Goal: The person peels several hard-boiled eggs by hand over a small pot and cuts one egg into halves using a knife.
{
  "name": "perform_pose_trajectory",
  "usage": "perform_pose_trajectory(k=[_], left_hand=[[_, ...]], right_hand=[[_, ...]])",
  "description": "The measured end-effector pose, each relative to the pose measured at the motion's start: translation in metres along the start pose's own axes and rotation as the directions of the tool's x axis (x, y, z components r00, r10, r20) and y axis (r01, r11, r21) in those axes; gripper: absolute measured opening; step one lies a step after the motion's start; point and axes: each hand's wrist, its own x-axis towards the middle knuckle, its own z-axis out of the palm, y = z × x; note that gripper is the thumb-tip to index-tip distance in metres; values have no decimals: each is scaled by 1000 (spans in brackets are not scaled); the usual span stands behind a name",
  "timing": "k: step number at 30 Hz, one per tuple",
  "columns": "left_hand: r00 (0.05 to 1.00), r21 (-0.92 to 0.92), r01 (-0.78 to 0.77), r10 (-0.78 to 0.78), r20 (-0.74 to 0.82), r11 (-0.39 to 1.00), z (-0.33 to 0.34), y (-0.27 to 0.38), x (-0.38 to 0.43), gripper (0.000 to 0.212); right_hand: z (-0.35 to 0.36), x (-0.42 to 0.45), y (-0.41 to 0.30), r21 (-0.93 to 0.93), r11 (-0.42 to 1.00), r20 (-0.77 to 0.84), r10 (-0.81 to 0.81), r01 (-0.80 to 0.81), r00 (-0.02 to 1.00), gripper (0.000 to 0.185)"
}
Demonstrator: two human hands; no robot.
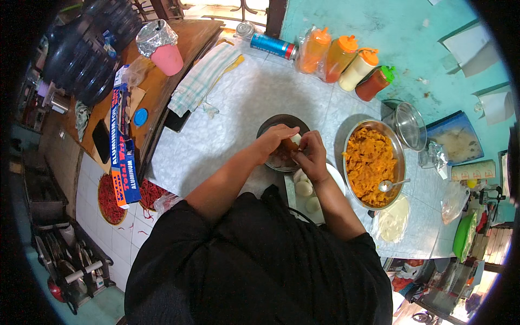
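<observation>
Over a dark round bowl (280,165), my left hand (277,138) is closed around a partly peeled egg (295,140), its white showing beside brown shell. The fingers of my right hand (312,156) touch the shell at the egg's right side. Below my right hand, several smooth white eggs (303,188) lie on a white plate (338,178), partly hidden by my wrist. Right of the plate stands a steel bowl (345,162) of mashed orange food (369,162) with a metal spoon (386,186) in it. The inside of the dark bowl is mostly covered by my hands.
Squeeze bottles (345,57) and a butane can (273,46) line the table's back. A folded cloth (205,79) lies at left, beside a wooden table with an aluminum foil box (124,154) and a pink cup (167,60). A metal strainer (410,126) stands at right.
</observation>
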Motion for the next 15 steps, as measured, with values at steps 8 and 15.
perform_pose_trajectory(k=[8,15], left_hand=[[992,-306,67,-31,118,950,-8,-9,-7,33],[996,-330,5,23,81,944,-6,-11,-8,32]], right_hand=[[8,3,-9,-64,991,-113,-128,121,985,38],[16,-1,-3,-70,995,-131,-83,74,988,37]])
